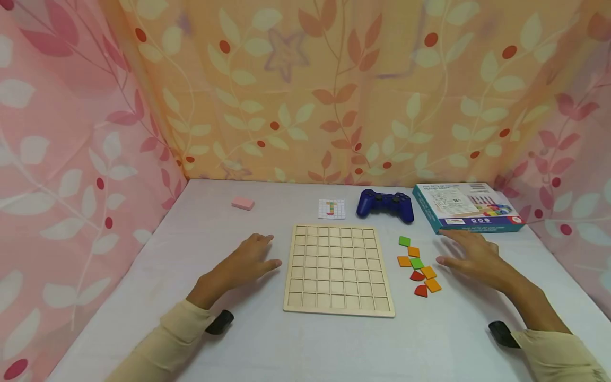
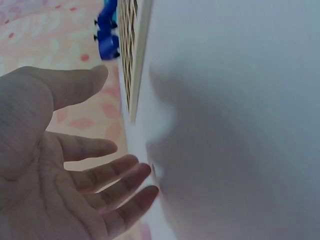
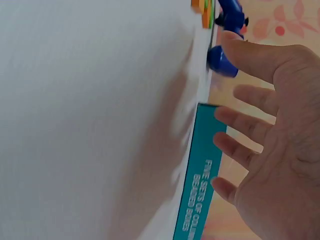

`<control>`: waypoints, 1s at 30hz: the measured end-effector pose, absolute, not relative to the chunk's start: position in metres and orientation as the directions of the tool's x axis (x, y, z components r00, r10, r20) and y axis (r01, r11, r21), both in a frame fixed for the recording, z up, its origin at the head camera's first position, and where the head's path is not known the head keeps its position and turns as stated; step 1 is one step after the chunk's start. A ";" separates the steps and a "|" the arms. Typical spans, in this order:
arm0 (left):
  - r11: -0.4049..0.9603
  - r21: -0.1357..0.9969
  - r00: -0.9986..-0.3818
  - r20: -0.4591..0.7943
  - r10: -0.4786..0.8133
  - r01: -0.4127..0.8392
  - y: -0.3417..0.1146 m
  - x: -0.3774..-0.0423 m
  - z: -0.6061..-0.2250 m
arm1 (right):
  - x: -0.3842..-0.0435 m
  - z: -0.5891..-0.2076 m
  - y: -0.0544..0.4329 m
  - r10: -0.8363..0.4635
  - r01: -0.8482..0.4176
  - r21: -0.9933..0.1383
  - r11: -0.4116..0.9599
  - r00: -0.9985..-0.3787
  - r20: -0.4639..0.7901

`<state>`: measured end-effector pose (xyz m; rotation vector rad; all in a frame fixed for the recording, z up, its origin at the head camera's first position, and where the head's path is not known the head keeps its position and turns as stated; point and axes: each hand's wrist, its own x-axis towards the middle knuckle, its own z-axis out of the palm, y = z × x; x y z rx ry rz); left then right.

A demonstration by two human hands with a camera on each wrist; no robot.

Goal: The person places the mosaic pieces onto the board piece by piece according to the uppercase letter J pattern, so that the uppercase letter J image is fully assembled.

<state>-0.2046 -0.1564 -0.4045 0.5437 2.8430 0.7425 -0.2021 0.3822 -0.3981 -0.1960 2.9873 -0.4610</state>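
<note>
My left hand (image 1: 248,258) is held to the left of a wooden grid board (image 1: 338,270), thumb pointing toward its edge. Its palm and spread fingers (image 2: 125,175) show bare in the left wrist view. On the other side, my right hand (image 1: 474,258) hovers beside several small flat pieces. These are green squares (image 1: 404,241), orange squares (image 1: 404,261) and red quarter-rounds (image 1: 421,291), lying loose between the board and that hand. In the right wrist view the right hand's fingers (image 3: 245,125) are parted and hold nothing. The board's cells are bare wood.
Behind the board lies a small card (image 1: 331,209) with a coloured pattern on a grid. A blue game controller (image 1: 385,205) and a teal-sided box (image 1: 470,208) lie at the back right. A pink block (image 1: 243,203) is at the back left. Patterned curtains (image 1: 305,95) enclose the table.
</note>
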 end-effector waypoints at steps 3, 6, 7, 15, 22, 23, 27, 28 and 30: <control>0.764 0.576 -0.922 -0.043 0.384 0.291 -0.145 -0.207 -0.406 | -0.200 -0.398 0.370 -0.185 -0.142 -0.369 0.918 -0.979 -0.085; 0.722 0.638 -0.929 -0.031 0.369 0.266 -0.134 -0.210 -0.405 | -0.198 -0.398 0.356 -0.217 -0.160 -0.439 0.884 -0.973 -0.082; 0.710 0.656 -0.931 -0.030 0.365 0.257 -0.130 -0.211 -0.405 | -0.198 -0.398 0.351 -0.228 -0.166 -0.462 0.871 -0.970 -0.081; 0.664 0.710 -0.924 -0.050 0.379 0.234 -0.114 -0.220 -0.408 | -0.205 -0.397 0.318 -0.331 -0.249 -0.490 0.836 -0.939 -0.088; 0.663 0.705 -0.913 -0.056 0.404 0.251 -0.111 -0.222 -0.410 | -0.210 -0.398 0.307 -0.337 -0.264 -0.436 0.860 -0.936 -0.098; 0.664 0.705 -0.913 -0.058 0.405 0.249 -0.111 -0.222 -0.410 | -0.211 -0.398 0.307 -0.335 -0.261 -0.434 0.862 -0.937 -0.103; 0.656 0.723 -0.917 -0.080 0.390 0.216 -0.112 -0.223 -0.411 | -0.213 -0.399 0.305 -0.348 -0.276 -0.412 0.868 -0.931 -0.110; 0.652 0.730 -0.918 -0.088 0.387 0.205 -0.112 -0.223 -0.412 | -0.213 -0.399 0.305 -0.353 -0.282 -0.407 0.869 -0.929 -0.110; 0.644 0.741 -0.919 -0.098 0.382 0.189 -0.112 -0.224 -0.412 | -0.213 -0.400 0.306 -0.361 -0.292 -0.401 0.868 -0.926 -0.107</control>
